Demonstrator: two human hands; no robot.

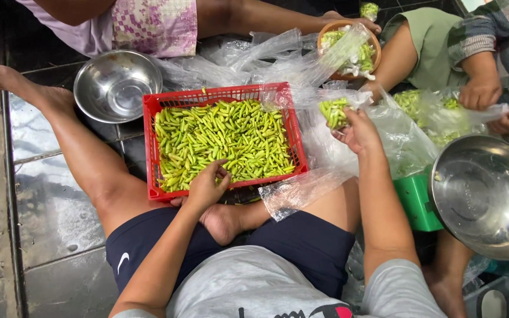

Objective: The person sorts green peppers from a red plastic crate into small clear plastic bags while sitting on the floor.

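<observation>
Left hand (207,185) pinches green chilies (225,141) in red basket (151,147). Right hand (357,132) grips clear plastic bag (337,112) of chilies, just beside basket.

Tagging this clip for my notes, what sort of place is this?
Likely a home or market floor used for sorting chillies: people sit on dark tiles around a red crate of green chillies, with steel bowls and plastic bags.

The red basket (151,153) is matt, perforated plastic. The green chillies (222,144) look smooth and waxy. Both steel bowls (113,85) shine, the thin plastic bags (301,188) are clear and crinkled, and the dark floor tiles (54,212) are glossy.
</observation>
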